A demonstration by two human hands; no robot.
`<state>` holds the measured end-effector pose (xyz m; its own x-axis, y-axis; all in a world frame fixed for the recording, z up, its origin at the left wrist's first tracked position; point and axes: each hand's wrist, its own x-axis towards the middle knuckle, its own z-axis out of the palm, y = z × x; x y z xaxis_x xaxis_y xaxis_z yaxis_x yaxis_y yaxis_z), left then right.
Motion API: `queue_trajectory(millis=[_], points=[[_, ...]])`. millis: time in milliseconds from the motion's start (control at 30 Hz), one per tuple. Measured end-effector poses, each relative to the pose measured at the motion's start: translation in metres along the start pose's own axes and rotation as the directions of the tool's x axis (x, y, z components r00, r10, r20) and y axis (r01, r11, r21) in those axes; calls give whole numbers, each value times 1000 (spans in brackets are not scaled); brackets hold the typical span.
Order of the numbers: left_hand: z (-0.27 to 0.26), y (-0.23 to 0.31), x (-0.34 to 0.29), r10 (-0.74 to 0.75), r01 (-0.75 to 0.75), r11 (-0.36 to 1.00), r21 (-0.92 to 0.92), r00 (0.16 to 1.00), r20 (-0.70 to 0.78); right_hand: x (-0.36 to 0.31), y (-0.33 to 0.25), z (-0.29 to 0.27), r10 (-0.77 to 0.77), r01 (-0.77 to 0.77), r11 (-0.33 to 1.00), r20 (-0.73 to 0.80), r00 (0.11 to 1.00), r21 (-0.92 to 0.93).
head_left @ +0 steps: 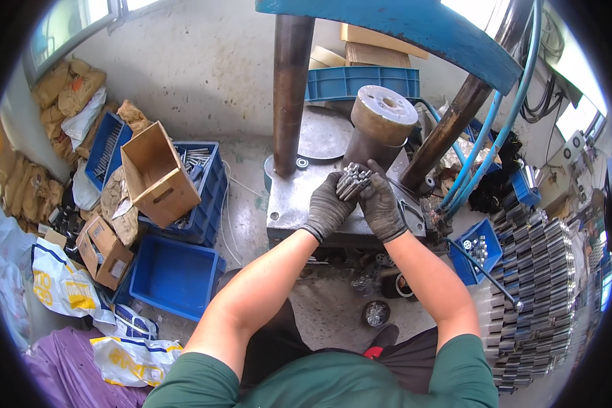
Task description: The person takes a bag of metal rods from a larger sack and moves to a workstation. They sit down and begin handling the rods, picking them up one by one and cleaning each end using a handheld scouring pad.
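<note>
Both my hands wear dark grey work gloves and meet over the metal bed of a press [296,211]. Between them is a bundle of short metal pins [353,181], their round ends facing up. My left hand [329,207] wraps the bundle from the left. From the right, my right hand [382,207] closes around it, its thumb and fingers against the pins. Just beyond the bundle stands a thick steel cylinder [385,112] with a hole in its top. A small ring-shaped part [302,163] lies on the bed beside the left column.
Dark steel columns [293,88] and a blue crossbeam [394,27] frame the bed. At left are an empty blue crate [173,275] and a wooden box [158,177] on a crate of metal rods. At right, a blue bin [476,251] holds small parts near stacked metal tubes [534,292].
</note>
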<state>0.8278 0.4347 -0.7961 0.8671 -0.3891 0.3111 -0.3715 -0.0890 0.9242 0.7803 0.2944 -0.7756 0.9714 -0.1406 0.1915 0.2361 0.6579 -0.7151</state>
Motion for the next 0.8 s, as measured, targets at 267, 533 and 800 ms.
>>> queue_trajectory(millis=[267,533,800], points=[[-2,24,-6,-9,9,998,-55,1000,3,-16,8,-13,12,-7,896,9,1000,-445],[13,12,-13,-19,17,977,-212,1000,-5,-34,36,5,-2,1,1000,-137,991,-7],[20,6,-21,106,-117,970,-215,993,-60,-35,38,19,-247,245,956,8,969,-163]])
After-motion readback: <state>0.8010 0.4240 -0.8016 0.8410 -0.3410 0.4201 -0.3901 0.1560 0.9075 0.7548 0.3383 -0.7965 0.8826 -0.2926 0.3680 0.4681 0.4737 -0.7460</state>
